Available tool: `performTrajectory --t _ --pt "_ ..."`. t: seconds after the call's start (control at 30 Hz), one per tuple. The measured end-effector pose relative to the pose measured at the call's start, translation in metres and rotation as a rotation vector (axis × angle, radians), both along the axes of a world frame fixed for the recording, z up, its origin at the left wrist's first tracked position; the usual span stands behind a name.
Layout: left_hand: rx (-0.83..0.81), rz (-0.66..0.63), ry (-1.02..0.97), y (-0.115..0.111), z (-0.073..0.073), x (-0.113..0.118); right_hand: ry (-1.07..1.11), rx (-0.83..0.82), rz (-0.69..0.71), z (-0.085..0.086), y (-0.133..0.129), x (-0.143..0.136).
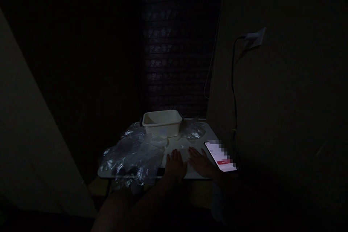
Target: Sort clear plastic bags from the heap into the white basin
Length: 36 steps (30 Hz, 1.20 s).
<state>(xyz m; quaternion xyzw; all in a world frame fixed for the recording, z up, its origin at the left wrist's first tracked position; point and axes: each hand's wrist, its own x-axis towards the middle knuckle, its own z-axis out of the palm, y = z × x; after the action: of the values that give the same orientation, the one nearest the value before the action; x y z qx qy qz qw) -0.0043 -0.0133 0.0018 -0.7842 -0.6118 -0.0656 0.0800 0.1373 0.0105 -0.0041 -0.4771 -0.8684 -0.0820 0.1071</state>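
Note:
My left hand [175, 165] lies palm down near the front edge of a small light-coloured table [190, 145], fingers stretched forward. Just to its right, my right hand [200, 162] is also flat, its fingers spread and pointing forward and left. A faint pale patch shows between the hands; whether it is a thin sheet or bag is too dark to tell. Crumpled clear plastic bags [136, 152] cover the left side of the table, close to my left hand. A lit phone [216, 152] lies right of my right hand.
A white plastic tub [163, 129] with dark handles stands at the back of the table. More clear plastic [194, 130] lies to its right. A small dark object [161, 171] sits by my left wrist. A cord [234, 87] hangs from a wall outlet [255, 39]. The room is dim.

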Motion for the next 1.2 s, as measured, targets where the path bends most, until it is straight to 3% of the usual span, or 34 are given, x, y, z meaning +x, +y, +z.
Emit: performTrajectory --t 0.3,0.43,0.6,1.2 --pt "0.060 0.005 0.005 0.001 0.002 -0.008 0.025 0.001 -0.111 0.006 0.001 0.010" --pt "0.045 -0.100 0.012 -0.001 0.006 -0.004 0.041 0.067 -0.048 0.015 -0.004 0.004" --pt "0.011 -0.168 0.016 -0.002 0.012 -0.004 0.022 0.019 0.057 0.013 -0.008 -0.002" --pt "-0.014 -0.114 0.046 -0.001 0.004 -0.013 0.005 -0.092 -0.029 0.005 -0.004 0.009"
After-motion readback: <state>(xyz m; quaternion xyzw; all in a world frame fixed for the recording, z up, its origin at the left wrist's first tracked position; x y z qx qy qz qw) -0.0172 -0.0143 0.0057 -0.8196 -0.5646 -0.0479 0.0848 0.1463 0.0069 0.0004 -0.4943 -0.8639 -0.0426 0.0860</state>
